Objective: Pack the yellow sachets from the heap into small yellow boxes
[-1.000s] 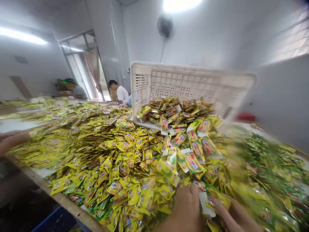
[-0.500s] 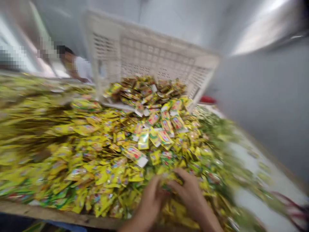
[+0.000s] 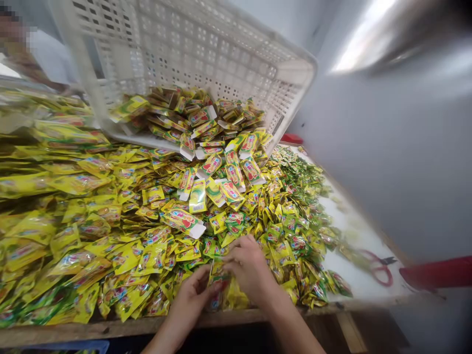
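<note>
Near the table's front edge, my left hand (image 3: 191,294) is closed with thumb and fingers around a small yellow-green packet (image 3: 217,269). My right hand (image 3: 248,265) meets it from the other side, its fingers bent and pinched at the packet's upper end. My fingers cover much of the packet. Around both hands spreads a deep heap of shiny yellow sachets (image 3: 147,258). Just beyond lie several small printed cartons (image 3: 184,221) with open white flaps, spilling from a tilted white plastic crate (image 3: 236,64).
Red-handled scissors (image 3: 381,275) lie on the white tabletop (image 3: 341,226) at right, near a red cylindrical object (image 3: 435,273). A wooden edge (image 3: 121,328) runs along the front. A blue container rim (image 3: 92,345) shows below. Another person (image 3: 51,56) is behind the crate at left.
The view has shifted right and closer, so crate and heap sit further left. My hands stay together over the heap; my right hand now reaches over the packet's top.
</note>
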